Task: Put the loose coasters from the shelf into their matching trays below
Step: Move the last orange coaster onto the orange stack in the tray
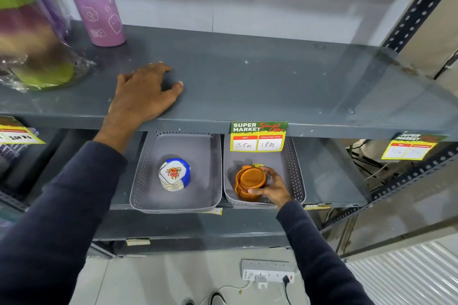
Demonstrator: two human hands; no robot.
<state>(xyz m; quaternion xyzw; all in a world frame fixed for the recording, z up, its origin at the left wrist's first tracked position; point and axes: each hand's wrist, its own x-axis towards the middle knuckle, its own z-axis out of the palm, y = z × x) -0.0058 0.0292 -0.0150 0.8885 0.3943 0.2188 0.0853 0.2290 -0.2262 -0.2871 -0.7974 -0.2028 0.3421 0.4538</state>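
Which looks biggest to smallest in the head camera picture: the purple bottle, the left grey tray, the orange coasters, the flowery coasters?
1. Left grey tray.
2. Purple bottle, though it is cut off at the top.
3. Orange coasters and flowery coasters look about the same; I can't rank them.

The shelf [247, 77] looks like grey painted metal, smooth and a little shiny, with small specks on it. The two grey trays [215, 163] look like plastic, matt, with rows of tiny holes in their walls. The orange coasters [250, 178] look like smooth, slightly shiny plastic. The blue and white coasters [173, 173] look glossy, with a flower print. The price tag [257, 136] is paper. The purple bottle [96, 2] looks smooth and matt. The sleeves [74, 193] are dark, soft cloth.
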